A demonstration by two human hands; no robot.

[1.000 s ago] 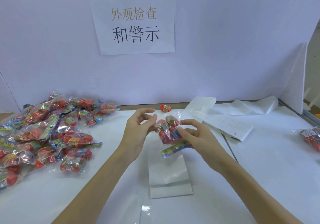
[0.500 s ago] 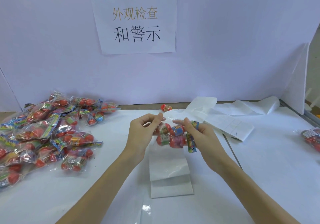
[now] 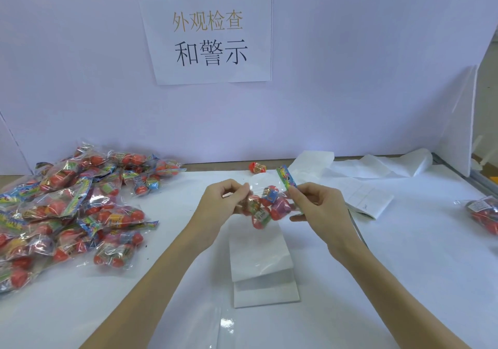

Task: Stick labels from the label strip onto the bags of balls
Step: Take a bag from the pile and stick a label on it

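Note:
A clear bag of red balls point(image 3: 266, 203) with a colourful header card hangs in the air above the middle of the table, held between both hands. My left hand point(image 3: 223, 203) pinches the bag's left edge with curled fingers. My right hand point(image 3: 318, 205) pinches its right end, just below the header card. The white label strip point(image 3: 361, 197) lies folded on the table behind my right hand. A pile of several bagged balls point(image 3: 72, 208) covers the table's left side.
A folded white paper piece point(image 3: 262, 270) lies on the table below the hands. One loose red ball point(image 3: 256, 167) sits near the back wall. Another bag of balls point(image 3: 485, 211) lies at the right edge. A printed sign point(image 3: 207, 30) hangs on the wall.
The bag has been turned between the hands: its header card swung from the lower side up to the upper right. Both hands keep hold and sit slightly farther apart.

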